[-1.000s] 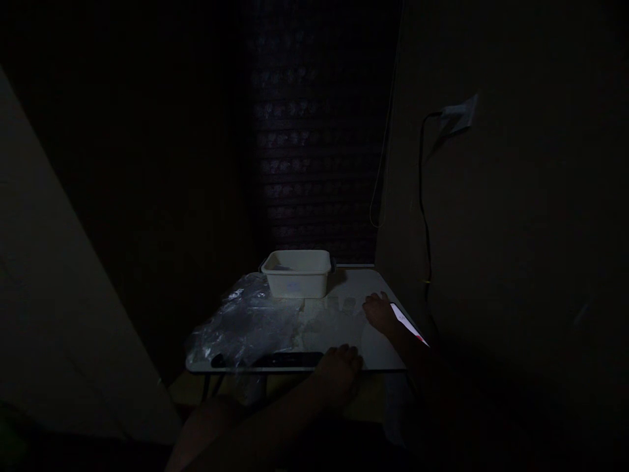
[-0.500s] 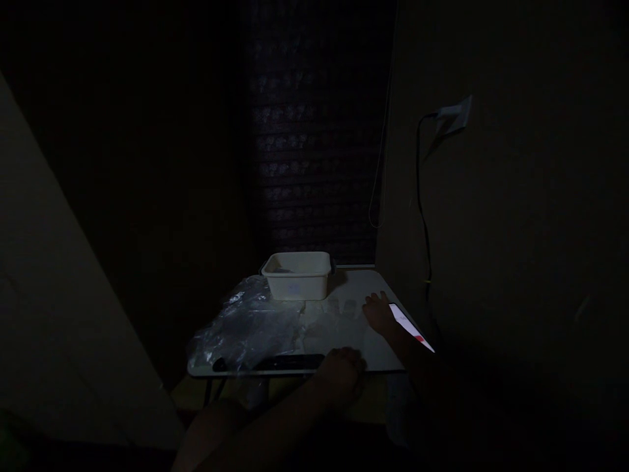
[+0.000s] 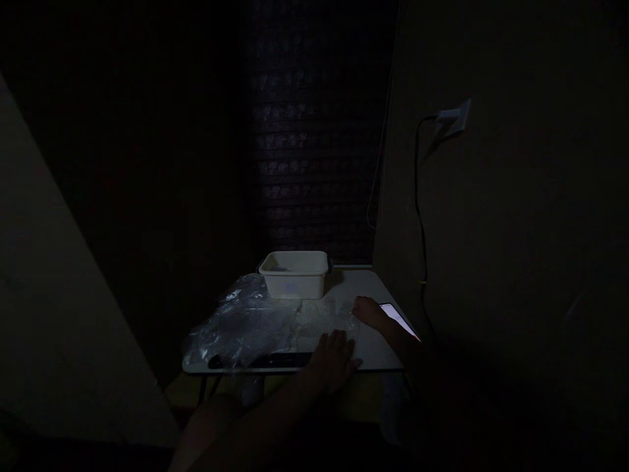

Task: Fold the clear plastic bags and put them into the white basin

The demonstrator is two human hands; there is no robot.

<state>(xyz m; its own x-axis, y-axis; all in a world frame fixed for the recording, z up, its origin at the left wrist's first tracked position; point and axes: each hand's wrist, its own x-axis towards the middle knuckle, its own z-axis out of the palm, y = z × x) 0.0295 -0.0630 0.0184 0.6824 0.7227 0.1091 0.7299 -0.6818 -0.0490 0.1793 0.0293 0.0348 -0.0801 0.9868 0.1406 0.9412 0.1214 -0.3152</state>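
My left hand (image 3: 337, 359) lies palm down at the front edge of a small white table (image 3: 366, 282), its fingers stretched out and a little apart. Beyond it, my right hand (image 3: 367, 311) is closed, with its fingers curled down to the tabletop. What those fingers pinch, if anything, is too dark to make out. Faint clear plastic pieces (image 3: 319, 318) lie flat between the two hands. To the left a large crumpled sheet of clear plastic (image 3: 246, 321) covers much of the table. A lit phone (image 3: 399, 321) rests beside my right forearm.
A white plastic tub (image 3: 295, 285) with dark side handles stands at the table's back. A long dark slot (image 3: 280, 360) runs along the front edge. On the right wall, a black cable (image 3: 420, 216) hangs from a socket (image 3: 455, 120). A dark blind (image 3: 314, 131) covers the back.
My left hand has moved forward onto the table edge and its fingers have spread. My right hand has shifted left, away from the phone, and its fingers have curled in.
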